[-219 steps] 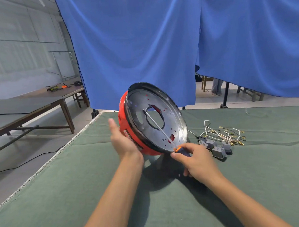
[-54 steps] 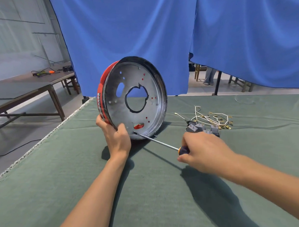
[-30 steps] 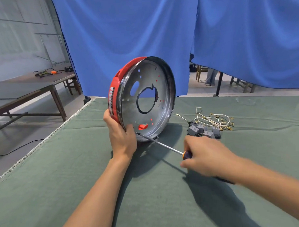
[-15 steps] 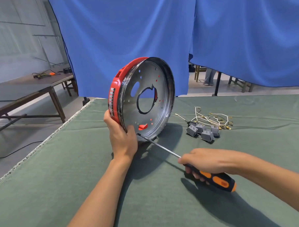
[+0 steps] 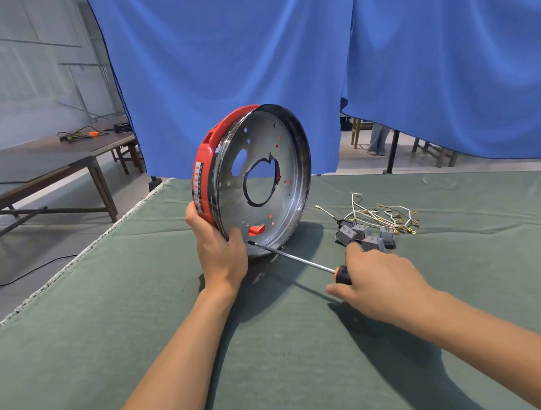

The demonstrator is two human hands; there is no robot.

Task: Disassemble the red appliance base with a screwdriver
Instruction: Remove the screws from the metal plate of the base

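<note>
The red appliance base (image 5: 210, 164) stands on edge on the green table, its shiny metal inner plate (image 5: 275, 201) with a round centre hole facing me and to the right. My left hand (image 5: 220, 253) grips its lower left rim, thumb on the metal side. A screwdriver (image 5: 296, 259) with a long steel shaft has its tip at the plate's lower rim, beside my left thumb. My right hand (image 5: 381, 285) wraps the screwdriver's black and orange handle, most of which is hidden under the hand.
Grey relay blocks (image 5: 363, 235) and a tangle of white and yellow wires (image 5: 378, 214) lie right of the base. The green table cloth (image 5: 269, 344) edge runs along the left. Blue curtains (image 5: 257, 66) hang behind. A wooden table (image 5: 44, 165) stands far left.
My right hand has rotated over the handle, hiding the orange and black grip that showed half a second ago. The base and my left hand have barely moved; the screwdriver tip stays at the lower rim.
</note>
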